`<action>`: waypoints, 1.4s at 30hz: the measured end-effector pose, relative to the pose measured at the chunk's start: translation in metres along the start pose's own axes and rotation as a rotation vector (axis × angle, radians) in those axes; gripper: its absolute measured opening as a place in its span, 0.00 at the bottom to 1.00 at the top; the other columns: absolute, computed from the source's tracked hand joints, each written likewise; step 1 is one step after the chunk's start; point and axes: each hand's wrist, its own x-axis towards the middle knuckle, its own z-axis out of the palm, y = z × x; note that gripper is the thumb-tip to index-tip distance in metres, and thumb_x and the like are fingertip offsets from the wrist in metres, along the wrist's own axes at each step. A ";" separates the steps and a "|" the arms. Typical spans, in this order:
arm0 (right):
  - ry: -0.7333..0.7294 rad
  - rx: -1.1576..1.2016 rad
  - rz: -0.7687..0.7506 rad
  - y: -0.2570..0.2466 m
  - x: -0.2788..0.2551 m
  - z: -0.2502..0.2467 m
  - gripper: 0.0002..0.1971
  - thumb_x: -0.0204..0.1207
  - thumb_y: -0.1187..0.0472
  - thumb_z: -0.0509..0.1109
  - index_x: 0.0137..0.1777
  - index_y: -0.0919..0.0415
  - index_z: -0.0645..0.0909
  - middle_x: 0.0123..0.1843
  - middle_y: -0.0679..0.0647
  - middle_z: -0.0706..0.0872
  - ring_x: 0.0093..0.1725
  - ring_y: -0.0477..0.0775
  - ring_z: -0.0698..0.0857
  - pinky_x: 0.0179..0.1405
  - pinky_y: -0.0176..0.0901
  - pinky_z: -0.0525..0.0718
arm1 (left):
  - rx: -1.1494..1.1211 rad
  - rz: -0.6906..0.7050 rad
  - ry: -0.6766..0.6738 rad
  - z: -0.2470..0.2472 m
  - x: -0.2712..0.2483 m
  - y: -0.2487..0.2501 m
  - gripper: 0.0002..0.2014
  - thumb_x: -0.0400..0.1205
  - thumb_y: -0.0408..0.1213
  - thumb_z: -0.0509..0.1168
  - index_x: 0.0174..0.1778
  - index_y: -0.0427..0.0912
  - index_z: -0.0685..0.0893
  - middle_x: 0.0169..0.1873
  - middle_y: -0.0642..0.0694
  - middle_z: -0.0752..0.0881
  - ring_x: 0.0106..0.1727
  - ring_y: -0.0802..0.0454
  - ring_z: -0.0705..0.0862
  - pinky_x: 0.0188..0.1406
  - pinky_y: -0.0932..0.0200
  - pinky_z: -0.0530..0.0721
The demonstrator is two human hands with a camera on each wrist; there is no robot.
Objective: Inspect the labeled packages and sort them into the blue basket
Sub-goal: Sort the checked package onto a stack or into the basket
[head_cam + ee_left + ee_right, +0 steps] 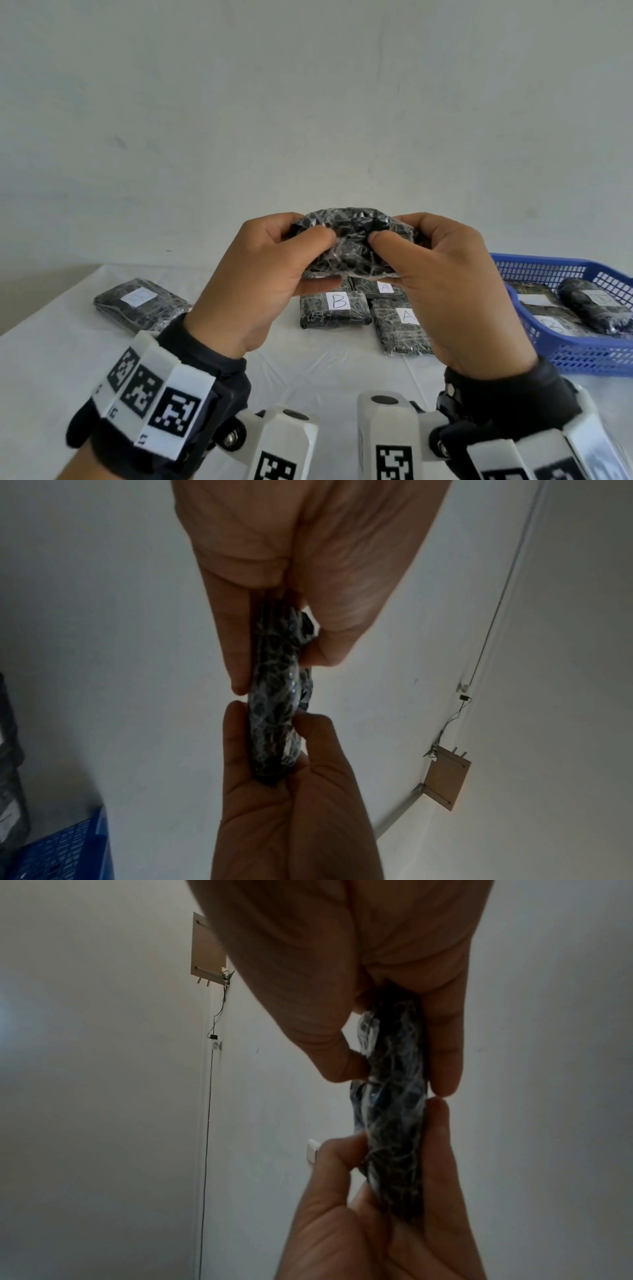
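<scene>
My left hand (260, 274) and right hand (442, 277) pinch the wrapped package (346, 240) between thumbs and fingers, its long axis spanning them left to right; the blue basket (582, 356) lies beyond my right fingers, nearer that hand

left hand (263, 274), right hand (445, 284), both raised, pinching
</scene>
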 end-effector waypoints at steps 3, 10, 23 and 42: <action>-0.028 -0.023 0.028 -0.001 0.000 0.000 0.05 0.78 0.57 0.78 0.47 0.58 0.89 0.43 0.64 0.92 0.38 0.62 0.89 0.42 0.53 0.90 | -0.011 0.008 0.020 0.002 0.000 -0.002 0.06 0.84 0.29 0.68 0.46 0.33 0.91 0.41 0.40 0.94 0.43 0.52 0.94 0.42 0.56 0.93; -0.010 -0.027 0.025 0.001 0.001 0.000 0.08 0.76 0.54 0.79 0.47 0.58 0.89 0.33 0.50 0.90 0.34 0.47 0.85 0.34 0.37 0.85 | 0.065 0.052 0.031 0.004 -0.004 -0.002 0.05 0.83 0.28 0.71 0.51 0.32 0.91 0.46 0.37 0.95 0.45 0.50 0.95 0.43 0.59 0.93; -0.076 0.342 0.072 0.001 0.006 -0.010 0.12 0.85 0.72 0.68 0.45 0.62 0.91 0.42 0.56 0.95 0.44 0.51 0.93 0.49 0.44 0.91 | -0.024 -0.011 -0.013 -0.001 0.000 0.003 0.16 0.86 0.30 0.64 0.36 0.40 0.94 0.41 0.41 0.94 0.44 0.52 0.94 0.44 0.56 0.94; -0.121 0.260 0.049 0.004 0.006 -0.014 0.15 0.82 0.75 0.72 0.59 0.56 0.89 0.49 0.56 0.96 0.49 0.54 0.93 0.60 0.52 0.92 | -0.051 -0.031 -0.030 -0.006 0.003 -0.001 0.05 0.80 0.28 0.72 0.48 0.37 0.93 0.48 0.40 0.95 0.48 0.51 0.94 0.47 0.60 0.93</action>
